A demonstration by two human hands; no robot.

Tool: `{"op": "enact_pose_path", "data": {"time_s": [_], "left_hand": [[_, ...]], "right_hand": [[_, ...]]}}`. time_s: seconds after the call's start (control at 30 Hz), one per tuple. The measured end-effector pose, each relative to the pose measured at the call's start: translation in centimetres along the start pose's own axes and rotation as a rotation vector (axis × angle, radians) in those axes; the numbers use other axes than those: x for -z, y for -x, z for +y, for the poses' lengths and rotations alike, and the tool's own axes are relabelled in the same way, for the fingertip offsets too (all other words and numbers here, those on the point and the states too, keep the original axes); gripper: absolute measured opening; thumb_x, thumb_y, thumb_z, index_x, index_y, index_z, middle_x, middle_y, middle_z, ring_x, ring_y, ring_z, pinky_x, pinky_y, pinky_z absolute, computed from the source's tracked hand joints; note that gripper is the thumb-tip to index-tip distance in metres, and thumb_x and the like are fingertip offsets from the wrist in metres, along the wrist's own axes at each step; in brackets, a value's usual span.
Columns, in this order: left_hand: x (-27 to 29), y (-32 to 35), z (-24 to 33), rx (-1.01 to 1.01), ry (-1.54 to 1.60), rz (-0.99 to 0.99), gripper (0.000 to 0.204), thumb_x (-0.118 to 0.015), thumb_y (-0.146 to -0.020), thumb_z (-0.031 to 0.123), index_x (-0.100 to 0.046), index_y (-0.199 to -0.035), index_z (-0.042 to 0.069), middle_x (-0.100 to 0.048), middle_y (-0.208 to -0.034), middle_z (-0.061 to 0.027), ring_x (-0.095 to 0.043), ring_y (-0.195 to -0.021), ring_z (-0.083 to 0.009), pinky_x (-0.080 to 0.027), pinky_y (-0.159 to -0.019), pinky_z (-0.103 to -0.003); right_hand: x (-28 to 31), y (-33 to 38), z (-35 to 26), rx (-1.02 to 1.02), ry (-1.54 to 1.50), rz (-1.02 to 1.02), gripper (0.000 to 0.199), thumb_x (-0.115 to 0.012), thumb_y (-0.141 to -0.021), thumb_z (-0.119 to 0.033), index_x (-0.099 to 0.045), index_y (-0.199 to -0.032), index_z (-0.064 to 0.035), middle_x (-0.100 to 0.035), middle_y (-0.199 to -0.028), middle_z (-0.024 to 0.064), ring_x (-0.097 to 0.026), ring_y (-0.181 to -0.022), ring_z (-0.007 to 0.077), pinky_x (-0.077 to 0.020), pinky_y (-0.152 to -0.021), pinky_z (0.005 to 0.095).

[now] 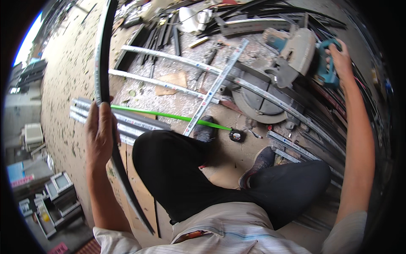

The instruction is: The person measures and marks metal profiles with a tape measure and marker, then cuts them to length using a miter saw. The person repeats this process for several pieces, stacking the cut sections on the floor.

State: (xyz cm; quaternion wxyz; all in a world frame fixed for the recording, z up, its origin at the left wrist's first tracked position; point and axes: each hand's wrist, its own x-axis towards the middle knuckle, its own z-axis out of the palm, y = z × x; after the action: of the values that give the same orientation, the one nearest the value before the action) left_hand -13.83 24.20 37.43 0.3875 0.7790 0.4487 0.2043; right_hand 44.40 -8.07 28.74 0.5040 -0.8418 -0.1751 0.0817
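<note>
My left hand is closed around a long, dark metal profile with a pale film on one side; it runs from the top edge down past my left knee. At the upper right, my right hand grips the teal handle of a mitre saw. A film-covered profile lies across the saw's round base, and another strip crosses it at an angle. Between my feet sits a black tape measure, its green blade drawn out to the left.
Several film-covered profiles lie beside my left knee. Dark offcuts and metal shavings cover the floor ahead. More long bars are stacked at the right. A white frame-like rack stands at the lower left.
</note>
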Motion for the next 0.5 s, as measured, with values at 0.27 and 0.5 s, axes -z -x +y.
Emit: {"op": "enact_pose_path", "data": {"time_s": [0.27,0.5], "left_hand": [[-3.4,4.9,-17.1,0.233,-0.068,-0.027,0.028,-0.056,-0.113,0.031,-0.051,-0.113,0.004,-0.057,-0.077,-0.0084,-0.058,-0.063,-0.0161,-0.050,-0.056,-0.035],[-6.8,12.2,-24.2,0.394,0.036,-0.253,0.033,-0.066,-0.103,0.017,-0.052,-0.128,0.001,-0.071,-0.098,-0.0267,-0.069,-0.089,-0.0370,-0.054,-0.082,-0.047]], "right_hand": [[1.4,-2.8,1.9,-0.004,0.046,-0.042,0.055,-0.065,-0.107,-0.033,-0.048,-0.153,-0.0091,-0.068,-0.096,-0.0005,-0.058,-0.070,0.0065,-0.0493,-0.057,0.0234],[2.5,-4.1,1.6,-0.071,0.053,-0.064,0.052,-0.064,-0.109,-0.033,-0.048,-0.153,-0.0105,-0.069,-0.098,0.0016,-0.059,-0.069,0.0069,-0.0482,-0.054,0.0236]]}}
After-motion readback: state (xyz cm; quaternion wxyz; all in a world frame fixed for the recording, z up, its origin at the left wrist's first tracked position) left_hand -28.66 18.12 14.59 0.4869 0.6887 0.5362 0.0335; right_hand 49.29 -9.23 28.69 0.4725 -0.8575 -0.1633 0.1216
